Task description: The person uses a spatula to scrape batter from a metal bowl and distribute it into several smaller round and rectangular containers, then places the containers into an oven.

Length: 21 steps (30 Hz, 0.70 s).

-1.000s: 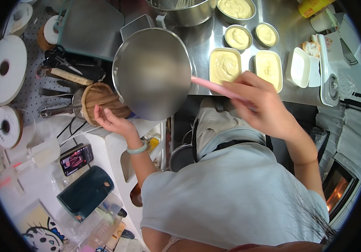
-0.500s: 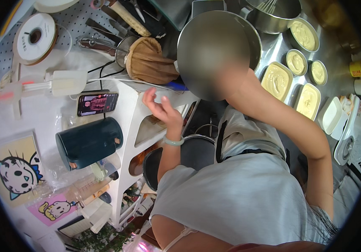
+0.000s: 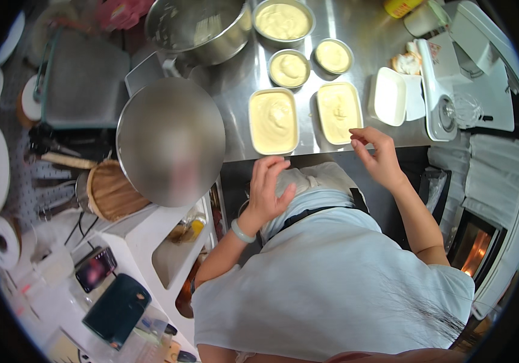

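Note:
My left hand [image 3: 266,190] is open and empty, its fingers spread just below the left rectangular pan [image 3: 274,121] of pale yellow batter. My right hand [image 3: 380,156], also empty, has thumb and fingers apart at the lower right corner of the right rectangular pan [image 3: 340,113]; whether a fingertip touches the rim, I cannot tell. Behind these pans stand a large round tin [image 3: 284,22] and two smaller round tins, one left [image 3: 289,68] and one right [image 3: 334,56], all holding similar batter. To the right lies a white rectangular dish [image 3: 390,97] with nothing in it.
A big metal bowl [image 3: 132,109], its inside blurred, stands left beside a deep steel bowl [image 3: 235,42] with a whisk. At right are a white appliance [image 3: 439,124] and a wire whisk [image 3: 468,111]. A lit oven [image 3: 478,248] sits lower right. A phone [image 3: 96,269] leans at left.
The view has swung right toward the counter. My right hand has left the big metal bowl and come to the right pan; my left hand has moved beside the left pan.

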{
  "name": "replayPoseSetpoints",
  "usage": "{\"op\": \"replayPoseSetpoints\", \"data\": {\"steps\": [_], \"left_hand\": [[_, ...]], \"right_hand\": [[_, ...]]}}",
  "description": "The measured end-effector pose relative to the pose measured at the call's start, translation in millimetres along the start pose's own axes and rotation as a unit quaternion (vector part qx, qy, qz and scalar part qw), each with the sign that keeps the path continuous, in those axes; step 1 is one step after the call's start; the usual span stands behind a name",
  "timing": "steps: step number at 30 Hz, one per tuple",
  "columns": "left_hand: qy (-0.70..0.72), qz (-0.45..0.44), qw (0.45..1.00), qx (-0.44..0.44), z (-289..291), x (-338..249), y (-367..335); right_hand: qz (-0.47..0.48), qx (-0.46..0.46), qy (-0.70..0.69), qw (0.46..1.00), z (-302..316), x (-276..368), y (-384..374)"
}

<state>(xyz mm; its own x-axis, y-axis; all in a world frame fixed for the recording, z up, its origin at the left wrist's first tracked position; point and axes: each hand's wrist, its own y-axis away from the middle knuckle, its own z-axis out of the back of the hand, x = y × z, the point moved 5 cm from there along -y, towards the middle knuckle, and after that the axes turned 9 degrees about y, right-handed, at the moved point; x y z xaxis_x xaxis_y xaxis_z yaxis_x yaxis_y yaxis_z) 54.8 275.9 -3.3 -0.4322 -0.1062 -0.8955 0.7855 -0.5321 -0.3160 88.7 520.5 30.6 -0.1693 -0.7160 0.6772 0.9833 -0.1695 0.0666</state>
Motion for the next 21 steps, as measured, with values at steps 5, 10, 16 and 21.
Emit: {"op": "replayPoseSetpoints", "data": {"steps": [5, 10, 16, 21], "left_hand": [[-0.016, 0.035, 0.999, -0.005, -14.3, 10.4, -62.5], [-0.042, 0.093, 0.991, -0.084, -8.0, 34.7, -79.0], [-0.054, 0.238, 0.955, -0.168, -0.5, 74.8, -43.5], [-0.118, 0.24, 0.954, -0.133, -4.8, 76.5, -36.7]], "right_hand": [[-0.068, -0.068, 0.003, 0.995, 33.4, -36.5, 6.1], [-0.091, -0.128, 0.058, 0.986, 57.7, -94.1, 6.2], [-0.181, -0.231, 0.144, 0.945, 108.5, -185.1, -3.6], [-0.206, -0.242, 0.282, 0.905, 113.7, -319.2, -4.9]]}}
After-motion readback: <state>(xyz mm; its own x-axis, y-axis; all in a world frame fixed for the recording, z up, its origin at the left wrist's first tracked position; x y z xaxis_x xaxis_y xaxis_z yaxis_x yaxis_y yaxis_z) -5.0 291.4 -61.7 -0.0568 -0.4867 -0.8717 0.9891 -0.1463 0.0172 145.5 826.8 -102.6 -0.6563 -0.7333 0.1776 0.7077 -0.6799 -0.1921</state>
